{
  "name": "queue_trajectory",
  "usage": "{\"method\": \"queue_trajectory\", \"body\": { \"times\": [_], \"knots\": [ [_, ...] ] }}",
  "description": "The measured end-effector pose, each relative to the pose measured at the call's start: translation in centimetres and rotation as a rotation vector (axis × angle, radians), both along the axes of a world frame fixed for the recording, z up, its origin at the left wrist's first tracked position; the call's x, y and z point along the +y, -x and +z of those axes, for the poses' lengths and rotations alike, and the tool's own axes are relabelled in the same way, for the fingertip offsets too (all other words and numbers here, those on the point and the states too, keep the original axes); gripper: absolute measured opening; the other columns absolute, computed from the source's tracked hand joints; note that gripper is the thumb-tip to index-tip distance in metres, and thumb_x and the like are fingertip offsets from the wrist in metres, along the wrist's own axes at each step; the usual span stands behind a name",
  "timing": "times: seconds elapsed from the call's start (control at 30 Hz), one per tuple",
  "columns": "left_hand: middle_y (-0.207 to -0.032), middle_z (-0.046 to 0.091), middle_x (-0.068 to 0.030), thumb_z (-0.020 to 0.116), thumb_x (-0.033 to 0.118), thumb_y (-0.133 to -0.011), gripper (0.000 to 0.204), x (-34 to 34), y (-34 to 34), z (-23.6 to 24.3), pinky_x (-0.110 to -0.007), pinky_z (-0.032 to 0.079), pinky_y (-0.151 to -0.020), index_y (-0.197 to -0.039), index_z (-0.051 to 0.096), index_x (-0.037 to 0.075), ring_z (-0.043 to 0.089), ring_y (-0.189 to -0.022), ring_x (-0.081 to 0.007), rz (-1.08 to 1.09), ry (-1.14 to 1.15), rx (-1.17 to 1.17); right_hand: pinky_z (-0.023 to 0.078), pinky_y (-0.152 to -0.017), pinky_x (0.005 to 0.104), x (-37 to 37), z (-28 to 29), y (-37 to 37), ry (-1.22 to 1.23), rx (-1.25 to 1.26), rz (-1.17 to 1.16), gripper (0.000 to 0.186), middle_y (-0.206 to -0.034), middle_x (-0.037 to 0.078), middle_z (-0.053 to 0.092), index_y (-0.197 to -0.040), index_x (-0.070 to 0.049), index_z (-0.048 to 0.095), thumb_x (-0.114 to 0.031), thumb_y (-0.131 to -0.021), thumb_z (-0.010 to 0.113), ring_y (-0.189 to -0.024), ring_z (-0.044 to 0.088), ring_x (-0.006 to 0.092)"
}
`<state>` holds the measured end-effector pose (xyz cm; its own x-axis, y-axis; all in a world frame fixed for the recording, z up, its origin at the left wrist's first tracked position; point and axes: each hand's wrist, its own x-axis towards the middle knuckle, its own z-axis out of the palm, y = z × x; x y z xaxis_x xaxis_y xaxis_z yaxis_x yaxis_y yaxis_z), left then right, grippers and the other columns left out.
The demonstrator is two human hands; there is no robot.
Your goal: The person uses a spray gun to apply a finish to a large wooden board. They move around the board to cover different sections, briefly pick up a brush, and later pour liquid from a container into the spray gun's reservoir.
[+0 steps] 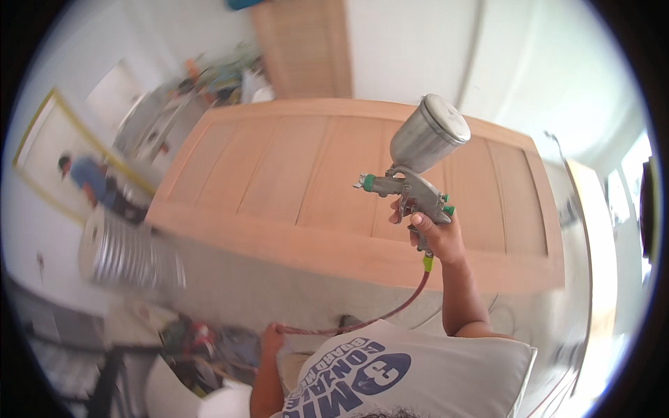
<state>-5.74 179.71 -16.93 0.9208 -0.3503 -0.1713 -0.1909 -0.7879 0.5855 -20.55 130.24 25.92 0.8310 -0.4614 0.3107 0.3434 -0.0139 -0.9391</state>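
My right hand (439,233) is closed round the handle of a metal spray gun (411,191) with green fittings. A silvery lidded cup (430,132) sits on top of the gun, and its nozzle points left. From the handle's base a dark red air hose (411,298) curves down and left to my left hand (272,339), whose fingers are closed on it near my waist. Beyond the gun lies a large panelled wooden door (279,174) of pale reddish wood, flat and raised off the floor. The gun is held above its right half.
Another wooden door (304,49) leans on the far wall. At left stands a person in a blue shirt (99,182), near ribbed silvery ducting (132,252). Assorted clutter (230,73) is piled at the back left, and more items (209,348) lie at lower left. A pale board (599,265) stands at right.
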Motion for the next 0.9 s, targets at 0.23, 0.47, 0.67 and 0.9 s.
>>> {"method": "queue_trajectory", "body": {
  "times": [0.23, 0.47, 0.67, 0.9],
  "knots": [
    [-0.092, 0.067, -0.0300, 0.061, 0.044, -0.098, 0.048, -1.3, -13.3, -3.1, -0.052, 0.051, -0.077, -0.089, 0.066, -0.003, 0.065, -0.092, -0.0488, -0.388, -0.169, 0.321, 0.054, -0.052, 0.0242, 1.1, -1.2, -5.2, -0.079, 0.239, -0.478, 0.040, -0.109, 0.012, 0.072, -0.127, 0.002, 0.063, -0.016, -0.093, 0.072, -0.092, 0.070, 0.0148],
    [-0.094, 0.067, -0.0318, 0.059, 0.047, -0.099, 0.052, -6.2, -28.6, -5.9, -0.055, 0.051, -0.078, -0.089, 0.067, -0.004, 0.064, -0.095, -0.0513, -0.717, -0.294, 0.189, 0.052, -0.054, 0.0260, 6.7, -3.0, -6.1, -0.053, 0.237, -1.053, 0.032, -0.091, 0.005, 0.073, -0.111, -0.001, 0.070, -0.029, -0.096, 0.071, -0.067, 0.062, 0.0095],
    [-0.097, 0.069, -0.0295, 0.061, 0.043, -0.096, 0.045, -8.2, -37.7, -4.4, -0.053, 0.051, -0.080, -0.097, 0.072, -0.001, 0.067, -0.096, -0.0475, -1.085, -0.478, 0.288, 0.052, -0.053, 0.0262, 8.4, -5.4, -6.7, -0.152, 0.391, -1.432, 0.036, -0.089, 0.004, 0.073, -0.113, -0.001, 0.070, -0.032, -0.095, 0.072, -0.066, 0.062, 0.0093],
    [-0.093, 0.070, -0.0290, 0.058, 0.049, -0.097, 0.053, -16.3, -36.3, -2.4, -0.050, 0.052, -0.082, -0.100, 0.073, -0.002, 0.069, -0.097, -0.0455, -1.177, -0.645, 0.322, 0.051, -0.052, 0.0261, 1.5, -9.0, -4.5, -0.148, 0.235, -1.538, 0.028, -0.087, 0.001, 0.074, -0.108, -0.004, 0.074, -0.028, -0.094, 0.074, -0.062, 0.061, 0.0084]
  ]
}}
